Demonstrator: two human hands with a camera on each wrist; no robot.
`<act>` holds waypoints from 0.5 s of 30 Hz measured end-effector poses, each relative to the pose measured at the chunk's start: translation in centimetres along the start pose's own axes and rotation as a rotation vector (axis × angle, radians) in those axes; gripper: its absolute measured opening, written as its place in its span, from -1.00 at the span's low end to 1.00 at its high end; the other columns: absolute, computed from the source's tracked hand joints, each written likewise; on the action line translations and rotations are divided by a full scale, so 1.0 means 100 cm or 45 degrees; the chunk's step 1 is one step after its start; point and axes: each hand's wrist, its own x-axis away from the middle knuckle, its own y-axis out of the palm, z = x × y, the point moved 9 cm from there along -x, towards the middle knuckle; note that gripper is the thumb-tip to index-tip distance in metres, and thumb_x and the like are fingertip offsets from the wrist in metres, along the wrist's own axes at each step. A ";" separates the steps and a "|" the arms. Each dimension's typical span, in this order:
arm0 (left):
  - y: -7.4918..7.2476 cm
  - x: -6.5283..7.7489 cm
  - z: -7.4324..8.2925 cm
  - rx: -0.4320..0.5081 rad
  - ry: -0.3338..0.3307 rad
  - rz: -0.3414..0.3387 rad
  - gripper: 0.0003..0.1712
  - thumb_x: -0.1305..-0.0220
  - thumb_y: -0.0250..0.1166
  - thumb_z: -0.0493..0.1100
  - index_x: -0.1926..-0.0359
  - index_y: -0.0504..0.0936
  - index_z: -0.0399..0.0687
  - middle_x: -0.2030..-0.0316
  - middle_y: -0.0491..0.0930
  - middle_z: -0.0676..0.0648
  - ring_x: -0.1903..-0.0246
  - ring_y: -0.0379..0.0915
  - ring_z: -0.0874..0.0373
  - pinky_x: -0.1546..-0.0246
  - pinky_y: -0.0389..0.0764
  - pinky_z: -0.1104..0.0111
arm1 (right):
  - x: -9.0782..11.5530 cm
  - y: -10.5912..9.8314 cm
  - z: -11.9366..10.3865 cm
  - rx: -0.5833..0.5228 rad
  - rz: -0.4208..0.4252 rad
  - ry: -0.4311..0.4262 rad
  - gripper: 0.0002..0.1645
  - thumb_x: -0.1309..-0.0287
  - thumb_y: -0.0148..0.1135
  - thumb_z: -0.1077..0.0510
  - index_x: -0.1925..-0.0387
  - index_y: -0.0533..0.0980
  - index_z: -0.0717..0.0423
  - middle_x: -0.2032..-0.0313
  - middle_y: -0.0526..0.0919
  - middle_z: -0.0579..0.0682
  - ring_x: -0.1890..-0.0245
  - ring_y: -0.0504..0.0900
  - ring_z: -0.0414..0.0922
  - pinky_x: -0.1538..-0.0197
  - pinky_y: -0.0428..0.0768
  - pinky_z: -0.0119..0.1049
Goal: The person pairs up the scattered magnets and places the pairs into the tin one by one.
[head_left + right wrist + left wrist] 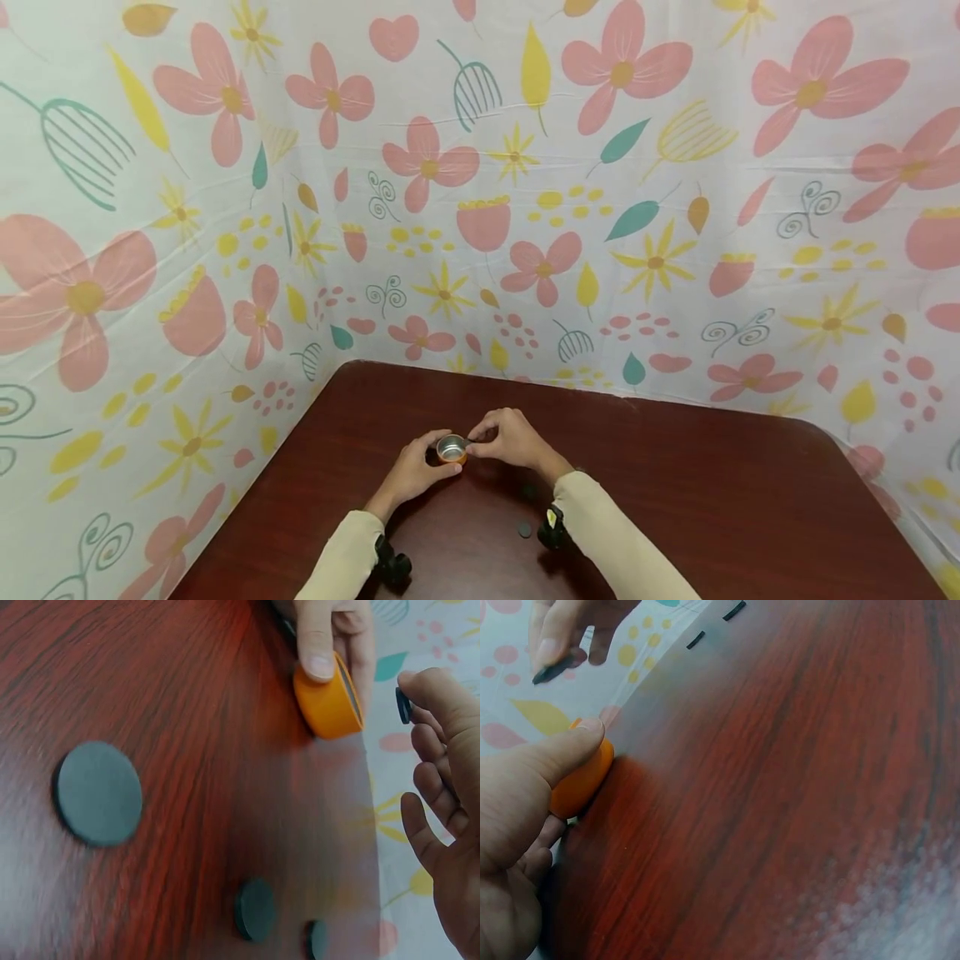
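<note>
Orange-sided, the cup (328, 709) gripped by the left hand (414, 472) is best held steady while the right hand (512, 440) pinches a dark disc (404, 706) near it.

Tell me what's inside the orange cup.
The head view shows silvery lining inside the orange cup, nothing else distinguishable; its near side hides part of the inner wall.

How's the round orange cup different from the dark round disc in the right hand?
The round orange cup is hollow; the dark round disc is flat. The cup is larger than the disc. The left hand grips the cup; the right hand pinches the disc. Both are round.
</note>
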 end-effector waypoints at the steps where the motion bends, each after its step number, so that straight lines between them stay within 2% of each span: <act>1: 0.000 0.000 0.000 0.001 0.003 0.000 -0.20 -0.24 0.50 0.06 -0.41 0.45 -0.11 -0.23 0.55 -0.10 -0.20 0.46 -0.09 -0.17 0.49 -0.10 | -0.001 0.002 0.001 -0.007 0.003 0.002 -0.81 -0.19 0.50 0.05 0.23 0.80 0.06 0.30 0.73 -0.20 0.32 0.62 -0.28 0.30 0.61 -0.35; 6: 0.002 0.001 0.001 0.028 0.013 -0.006 -0.20 -0.26 0.49 0.05 -0.42 0.44 -0.14 -0.25 0.54 -0.12 -0.21 0.45 -0.10 -0.18 0.50 -0.08 | -0.007 0.012 0.004 -0.003 0.026 0.024 -0.85 -0.19 0.51 0.06 0.25 0.80 0.03 0.32 0.73 -0.21 0.31 0.64 -0.28 0.26 0.62 -0.38; 15: 0.000 0.001 0.002 0.026 0.030 -0.011 -0.21 -0.28 0.48 0.05 -0.42 0.44 -0.15 -0.27 0.53 -0.13 -0.22 0.44 -0.11 -0.16 0.51 -0.07 | -0.014 0.023 0.003 0.004 0.040 0.050 -0.83 -0.18 0.51 0.10 0.24 0.80 0.11 0.32 0.74 -0.16 0.31 0.66 -0.28 0.24 0.64 -0.39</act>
